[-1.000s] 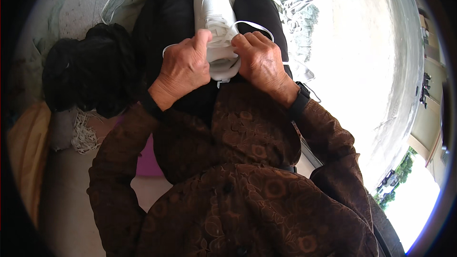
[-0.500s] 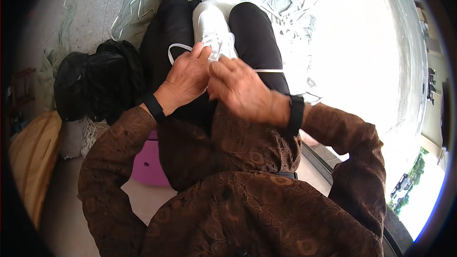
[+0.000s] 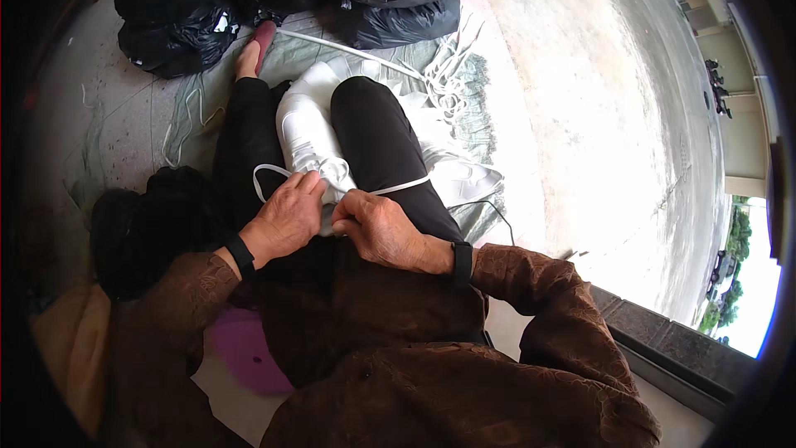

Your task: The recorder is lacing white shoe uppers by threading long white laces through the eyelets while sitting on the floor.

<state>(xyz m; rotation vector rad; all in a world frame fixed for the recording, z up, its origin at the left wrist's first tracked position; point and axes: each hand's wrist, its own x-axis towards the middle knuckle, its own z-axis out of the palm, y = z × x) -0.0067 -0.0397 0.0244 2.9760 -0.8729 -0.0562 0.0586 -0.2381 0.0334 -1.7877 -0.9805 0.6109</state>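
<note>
A white lace-up shoe [image 3: 308, 129] is held between my black-trousered knees, toe pointing away from me. My left hand [image 3: 286, 214] is closed at the shoe's near end, fingertips beside the lacing. A white shoelace [image 3: 259, 182] loops out to the left next to those fingers, and another length lies across my right thigh. My right hand [image 3: 380, 228] is closed in a pinch just right of the shoe opening, at the lace. Its fingertips partly hide what they grip.
Another white shoe [image 3: 464, 182] lies right of my thigh, near a heap of white laces [image 3: 448, 75] on a greenish sheet [image 3: 481, 120]. Black plastic bags [image 3: 390, 21] lie beyond my foot. A dark bag [image 3: 149, 224] sits at left, a purple seat [image 3: 249, 353] under me.
The view has tilted up and shifted, showing more black bags and the laces at right. My right hand has drawn slightly away from the left and back toward me.
</note>
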